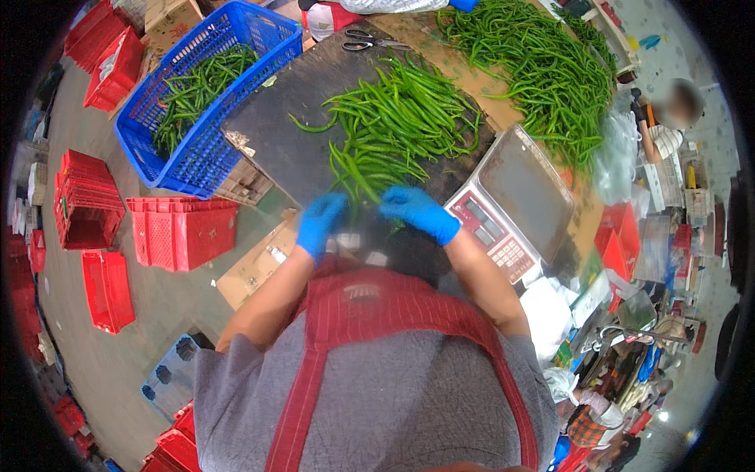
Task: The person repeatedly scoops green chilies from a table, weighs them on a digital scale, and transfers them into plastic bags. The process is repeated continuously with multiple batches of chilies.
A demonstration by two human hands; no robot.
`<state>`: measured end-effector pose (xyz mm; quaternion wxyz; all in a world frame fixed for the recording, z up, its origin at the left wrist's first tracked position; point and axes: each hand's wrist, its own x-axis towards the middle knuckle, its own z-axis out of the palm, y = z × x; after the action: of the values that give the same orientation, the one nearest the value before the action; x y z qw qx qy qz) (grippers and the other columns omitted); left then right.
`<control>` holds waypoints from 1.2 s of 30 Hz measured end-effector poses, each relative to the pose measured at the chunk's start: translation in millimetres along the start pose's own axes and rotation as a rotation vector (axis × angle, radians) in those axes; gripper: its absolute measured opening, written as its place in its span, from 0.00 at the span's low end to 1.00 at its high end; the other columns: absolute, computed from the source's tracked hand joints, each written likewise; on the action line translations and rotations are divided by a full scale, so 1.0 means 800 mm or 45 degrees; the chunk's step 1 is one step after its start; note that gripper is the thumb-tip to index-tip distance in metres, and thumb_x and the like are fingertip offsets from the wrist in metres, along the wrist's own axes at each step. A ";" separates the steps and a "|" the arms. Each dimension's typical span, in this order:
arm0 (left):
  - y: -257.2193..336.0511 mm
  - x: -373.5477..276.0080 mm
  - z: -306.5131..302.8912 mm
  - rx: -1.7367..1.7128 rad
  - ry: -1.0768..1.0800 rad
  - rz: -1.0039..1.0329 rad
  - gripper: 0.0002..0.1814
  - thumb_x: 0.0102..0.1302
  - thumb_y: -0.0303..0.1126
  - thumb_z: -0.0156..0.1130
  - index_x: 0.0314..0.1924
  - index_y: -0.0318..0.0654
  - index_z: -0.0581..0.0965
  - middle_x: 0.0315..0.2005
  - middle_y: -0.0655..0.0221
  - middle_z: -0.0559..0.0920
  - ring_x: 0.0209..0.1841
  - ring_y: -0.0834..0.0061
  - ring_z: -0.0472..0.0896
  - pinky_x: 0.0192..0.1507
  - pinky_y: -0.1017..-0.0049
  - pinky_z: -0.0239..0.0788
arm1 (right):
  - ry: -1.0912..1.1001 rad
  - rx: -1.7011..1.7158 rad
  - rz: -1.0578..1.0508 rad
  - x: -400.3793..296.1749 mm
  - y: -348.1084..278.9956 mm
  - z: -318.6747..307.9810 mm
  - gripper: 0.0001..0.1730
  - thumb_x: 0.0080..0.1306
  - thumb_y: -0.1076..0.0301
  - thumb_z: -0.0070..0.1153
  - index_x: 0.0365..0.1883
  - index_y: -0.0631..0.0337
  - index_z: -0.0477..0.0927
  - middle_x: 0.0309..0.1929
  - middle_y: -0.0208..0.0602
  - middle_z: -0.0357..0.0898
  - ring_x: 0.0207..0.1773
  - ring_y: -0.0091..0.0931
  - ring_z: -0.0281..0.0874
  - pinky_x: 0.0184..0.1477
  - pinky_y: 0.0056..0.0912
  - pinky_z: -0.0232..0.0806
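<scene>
Both hands wear blue gloves and are at the near edge of a dark tabletop point(283, 100). My left hand point(322, 219) is beside the near end of a small pile of green chili peppers point(377, 168); whether its fingers hold one is unclear. My right hand point(416, 211) touches the tip of a long green pepper point(361, 177), and its grip is hidden. Beyond them lies a larger heap of green chili peppers point(407, 106). To the right stands a digital scale point(525, 189) with a bare metal pan. Scissors with dark handles point(368, 42) rest at the far edge.
A blue plastic crate point(206, 135) holding green peppers stands at the left. A big heap of green peppers point(542, 71) covers cardboard at the far right. Red crates point(183, 233) stand on the floor at left. Another person's sleeve point(389, 5) shows beyond the table. Plastic bags point(616, 153) lie right.
</scene>
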<state>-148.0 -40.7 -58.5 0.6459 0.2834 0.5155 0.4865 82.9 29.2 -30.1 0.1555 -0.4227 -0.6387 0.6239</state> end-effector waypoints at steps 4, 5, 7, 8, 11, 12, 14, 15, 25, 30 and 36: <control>-0.012 -0.007 0.027 0.037 -0.183 -0.075 0.15 0.67 0.35 0.59 0.50 0.37 0.74 0.33 0.69 0.79 0.32 0.80 0.77 0.34 0.80 0.69 | 0.158 0.192 -0.162 -0.013 0.024 0.080 0.12 0.62 0.62 0.61 0.37 0.61 0.78 0.30 0.30 0.77 0.34 0.20 0.71 0.37 0.26 0.67; -0.012 -0.008 0.029 -0.010 -0.154 -0.110 0.14 0.67 0.35 0.59 0.49 0.37 0.74 0.34 0.69 0.80 0.33 0.79 0.78 0.35 0.80 0.70 | 0.189 0.210 -0.119 -0.016 0.027 0.093 0.13 0.63 0.60 0.60 0.38 0.60 0.78 0.30 0.33 0.78 0.34 0.22 0.74 0.38 0.28 0.67; -0.009 -0.009 0.024 -0.071 -0.161 -0.292 0.13 0.67 0.35 0.59 0.49 0.37 0.74 0.36 0.68 0.81 0.35 0.78 0.78 0.36 0.79 0.70 | 0.221 -0.047 -0.098 -0.023 0.025 0.096 0.14 0.64 0.58 0.58 0.39 0.59 0.78 0.32 0.38 0.79 0.34 0.29 0.76 0.38 0.32 0.68; -0.005 -0.011 0.020 -0.102 -0.163 -0.383 0.13 0.67 0.34 0.59 0.48 0.37 0.75 0.37 0.68 0.81 0.36 0.78 0.79 0.37 0.79 0.71 | 0.234 -0.176 -0.087 -0.025 0.022 0.097 0.14 0.64 0.57 0.57 0.40 0.58 0.78 0.33 0.41 0.80 0.35 0.33 0.78 0.38 0.33 0.68; 0.017 -0.023 0.008 -0.025 -0.237 -0.243 0.13 0.67 0.34 0.58 0.48 0.36 0.75 0.38 0.67 0.81 0.38 0.77 0.79 0.40 0.78 0.71 | 0.260 -0.289 -0.079 -0.037 0.018 0.085 0.15 0.64 0.55 0.55 0.40 0.57 0.79 0.37 0.47 0.79 0.39 0.41 0.78 0.41 0.40 0.69; 0.023 -0.026 -0.006 0.117 -0.256 -0.160 0.13 0.68 0.34 0.57 0.48 0.35 0.74 0.39 0.66 0.81 0.40 0.76 0.79 0.42 0.78 0.71 | 0.314 -0.375 -0.079 -0.040 0.018 0.079 0.16 0.63 0.56 0.56 0.42 0.58 0.78 0.39 0.47 0.78 0.41 0.42 0.77 0.43 0.41 0.69; 0.044 -0.020 -0.039 0.218 -0.310 0.011 0.13 0.69 0.35 0.55 0.48 0.35 0.74 0.38 0.67 0.81 0.39 0.74 0.79 0.42 0.75 0.71 | 0.428 -0.547 -0.073 -0.047 0.019 0.063 0.18 0.61 0.57 0.58 0.45 0.58 0.77 0.44 0.48 0.77 0.46 0.44 0.76 0.47 0.43 0.68; 0.072 -0.001 -0.061 0.323 -0.251 0.120 0.13 0.69 0.36 0.55 0.47 0.36 0.74 0.36 0.67 0.80 0.39 0.72 0.79 0.41 0.74 0.71 | 0.486 -0.688 -0.146 -0.045 0.022 0.053 0.22 0.60 0.57 0.59 0.50 0.58 0.75 0.49 0.49 0.74 0.50 0.45 0.73 0.51 0.44 0.67; 0.125 0.094 -0.179 0.293 0.183 0.229 0.12 0.65 0.35 0.55 0.44 0.38 0.79 0.30 0.73 0.79 0.30 0.80 0.75 0.33 0.79 0.67 | 0.494 -1.350 -0.021 0.049 0.018 0.004 0.49 0.50 0.67 0.64 0.69 0.60 0.54 0.66 0.53 0.58 0.68 0.48 0.55 0.66 0.46 0.55; -0.026 0.046 -0.082 0.121 -0.133 -0.102 0.11 0.67 0.29 0.54 0.47 0.33 0.77 0.38 0.63 0.83 0.35 0.72 0.81 0.40 0.74 0.74 | 0.431 -1.512 0.195 0.055 -0.002 -0.005 0.43 0.47 0.67 0.64 0.63 0.60 0.61 0.55 0.49 0.68 0.58 0.45 0.65 0.56 0.46 0.63; -0.035 0.055 0.005 1.389 0.017 0.164 0.24 0.60 0.47 0.63 0.48 0.34 0.74 0.39 0.53 0.82 0.40 0.57 0.81 0.42 0.64 0.73 | 0.477 -1.508 0.175 0.057 0.010 -0.005 0.29 0.49 0.65 0.61 0.51 0.61 0.70 0.44 0.49 0.73 0.48 0.45 0.72 0.46 0.48 0.68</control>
<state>-134.9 -9.8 -98.7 0.3708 0.6052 0.6786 0.1890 61.7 64.1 -52.1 -0.0365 -0.5796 -0.8094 0.0876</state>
